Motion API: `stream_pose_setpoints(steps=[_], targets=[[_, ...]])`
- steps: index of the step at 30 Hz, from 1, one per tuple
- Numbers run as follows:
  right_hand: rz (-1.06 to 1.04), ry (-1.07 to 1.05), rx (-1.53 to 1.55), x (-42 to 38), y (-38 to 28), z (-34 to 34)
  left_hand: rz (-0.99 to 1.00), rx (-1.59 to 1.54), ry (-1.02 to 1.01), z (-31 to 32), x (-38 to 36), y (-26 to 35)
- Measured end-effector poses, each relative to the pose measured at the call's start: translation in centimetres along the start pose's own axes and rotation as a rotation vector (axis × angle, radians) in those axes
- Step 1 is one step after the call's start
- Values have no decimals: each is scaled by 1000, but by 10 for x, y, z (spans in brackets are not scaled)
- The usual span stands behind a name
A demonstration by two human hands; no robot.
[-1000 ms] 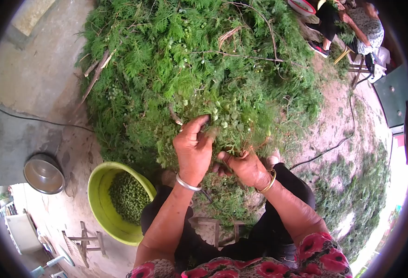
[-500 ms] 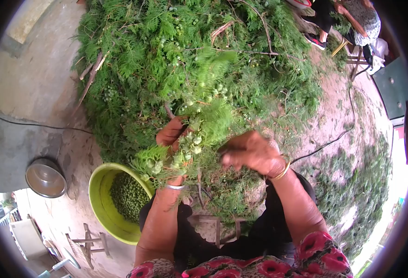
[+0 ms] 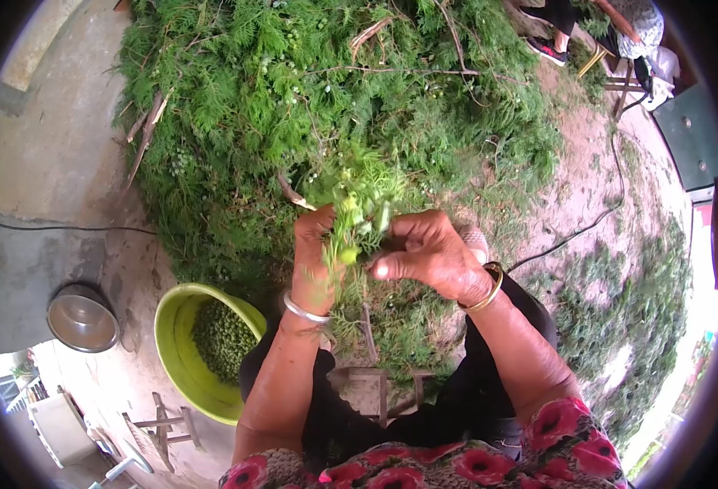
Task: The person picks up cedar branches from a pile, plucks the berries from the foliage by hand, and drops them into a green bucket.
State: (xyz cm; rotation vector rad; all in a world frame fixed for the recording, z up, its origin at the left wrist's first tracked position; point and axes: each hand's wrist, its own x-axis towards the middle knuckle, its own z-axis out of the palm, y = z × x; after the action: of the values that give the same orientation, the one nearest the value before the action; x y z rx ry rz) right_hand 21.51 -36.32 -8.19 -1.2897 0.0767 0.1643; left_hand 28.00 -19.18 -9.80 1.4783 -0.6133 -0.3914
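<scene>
My left hand (image 3: 313,253) is closed around a leafy green conifer sprig (image 3: 357,204) with pale green cones, held up in front of my knees. Leaves cover part of its fingers. My right hand (image 3: 432,254) is at the sprig's right side, fingers curled and thumb bent towards the leaves. What lies inside those fingers, if anything, is hidden. To the left of my left forearm stands a yellow-green bucket (image 3: 171,359), partly filled with small green cones (image 3: 224,338).
A large heap of conifer branches (image 3: 236,106) lies ahead. A metal bowl (image 3: 83,319) and a wooden stool (image 3: 163,428) are on the left. Loose greenery (image 3: 620,326) and a black cable (image 3: 571,248) lie on the right. Another person (image 3: 620,33) sits at the far right.
My right hand has moved up and inwards to the sprig. My left hand has turned more upright, and the sprig now looks more bunched together. The view has shifted slightly.
</scene>
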Motion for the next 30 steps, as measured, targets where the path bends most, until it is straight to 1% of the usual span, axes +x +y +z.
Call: stream_pose_setpoints(steps=[2,3,4,5,6,7,8,9,10,12,13,14,16,17,18,19,20,21,22,23,24,26,28,30], targets=[[-34,26,-87,0,-2,4,241,954,-52,-3,-11,-28],[-34,30,-87,-1,-5,7,240,998,-131,-3,-16,-37],[-54,87,-152,-2,-8,11,29,683,-59,5,-12,-37],[-75,145,-217,-2,-10,12,54,731,14,11,-17,-49],[-76,152,-216,-2,-8,9,79,779,87,13,-22,-61],[-23,175,-273,-1,-3,7,81,778,81,13,-21,-54],[30,199,-330,-1,0,4,148,747,95,11,-17,-39],[28,257,-324,0,0,4,216,713,108,11,-14,-26],[28,263,-325,2,-1,3,219,709,103,13,-9,-18],[-64,405,-445,3,-5,1,-590,-845,333,18,0,-7],[-63,398,-462,3,-6,0,-514,-1044,240,20,-1,-5],[-62,402,-460,3,-6,2,-518,-1044,238,22,1,-2],[-6,326,-237,3,-5,7,-545,-877,219,31,4,9],[-4,325,-235,2,-3,6,-594,-859,357,37,5,14],[-79,239,-442,2,0,4,-594,-858,363,37,6,8],[-156,150,-646,1,2,4,-621,-874,465,35,7,-1],[-156,146,-642,1,3,5,-647,-889,567,33,7,-7],[-126,232,-447,1,1,7,-642,-828,525,26,6,-9],[-93,316,-252,0,-2,8,-643,-825,530,21,6,-5],[-153,430,-565,0,-11,4,-637,-793,436,17,7,1],[-153,429,-564,2,-11,2,-630,-761,341,15,8,7],[-220,594,-462,4,-9,-1,-600,-710,372,17,7,10],[-228,608,-467,3,-10,0,-637,-820,360,15,6,11],[-255,571,-330,2,-14,7,-614,-813,353,18,4,10]])
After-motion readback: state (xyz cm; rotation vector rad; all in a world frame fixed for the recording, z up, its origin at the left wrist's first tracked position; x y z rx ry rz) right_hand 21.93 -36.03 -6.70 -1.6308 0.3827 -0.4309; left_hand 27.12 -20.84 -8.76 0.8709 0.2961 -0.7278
